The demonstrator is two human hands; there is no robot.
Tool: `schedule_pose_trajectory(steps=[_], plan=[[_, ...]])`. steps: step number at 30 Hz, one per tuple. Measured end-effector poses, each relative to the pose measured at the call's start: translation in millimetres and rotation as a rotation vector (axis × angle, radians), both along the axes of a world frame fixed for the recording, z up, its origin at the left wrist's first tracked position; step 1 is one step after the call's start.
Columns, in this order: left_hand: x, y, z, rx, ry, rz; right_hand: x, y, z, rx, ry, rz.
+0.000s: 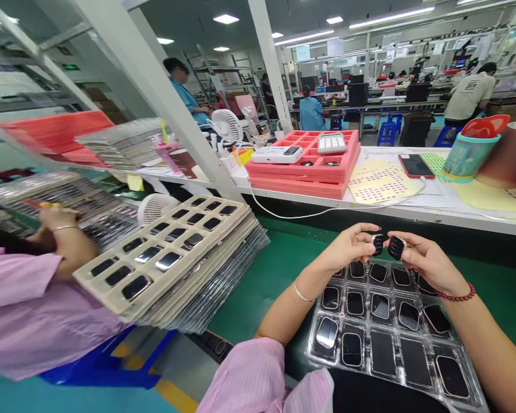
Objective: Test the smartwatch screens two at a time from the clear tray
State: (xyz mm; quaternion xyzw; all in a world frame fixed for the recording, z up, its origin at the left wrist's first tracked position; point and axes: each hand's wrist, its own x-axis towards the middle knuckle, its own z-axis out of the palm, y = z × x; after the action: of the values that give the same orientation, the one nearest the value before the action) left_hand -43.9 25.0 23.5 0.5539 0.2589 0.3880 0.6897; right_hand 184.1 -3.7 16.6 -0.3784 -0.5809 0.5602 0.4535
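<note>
I've room above the table (258, 278) between the tray stack (217, 269) and left hand (353, 248); the shelf (413, 213) blocks ahead.

1. Small black rounded-square piece with a pale edge (377, 245): pinched upright in the left hand (351, 249), marked face showing.
2. Larger-looking black rounded-square piece with a silvery rim (396, 248): tilted in the right hand (430, 263), just beside the first.
</note>
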Motion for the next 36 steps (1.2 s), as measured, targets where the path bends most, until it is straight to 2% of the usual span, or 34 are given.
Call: schedule_pose_trajectory(steps=[13,20,24,29,33,36], plan=[[-0.7,1.0,1.4,0.002,0.022,0.000,-1.8,4.2,-5.0,0.059,-0.004,0.026],[-1.1,0.0,3.0,0.005,0.058,0.017,-4.5,0.5,-0.7,0.071,-0.076,-0.012],[2.3,4.5,-2.3,0.012,0.066,0.020,-4.1,3.8,-2.0,0.079,-0.103,-0.039],[5.2,12.4,-10.4,0.055,0.114,0.035,2.8,6.7,-6.4,0.005,-0.090,-0.035],[8.6,7.8,-12.2,0.079,0.173,-0.025,8.6,-2.2,-8.2,-0.007,-0.120,0.009],[17.0,0.2,-14.0,0.096,0.206,-0.017,9.3,-11.5,-7.1,-0.015,-0.147,0.003]])
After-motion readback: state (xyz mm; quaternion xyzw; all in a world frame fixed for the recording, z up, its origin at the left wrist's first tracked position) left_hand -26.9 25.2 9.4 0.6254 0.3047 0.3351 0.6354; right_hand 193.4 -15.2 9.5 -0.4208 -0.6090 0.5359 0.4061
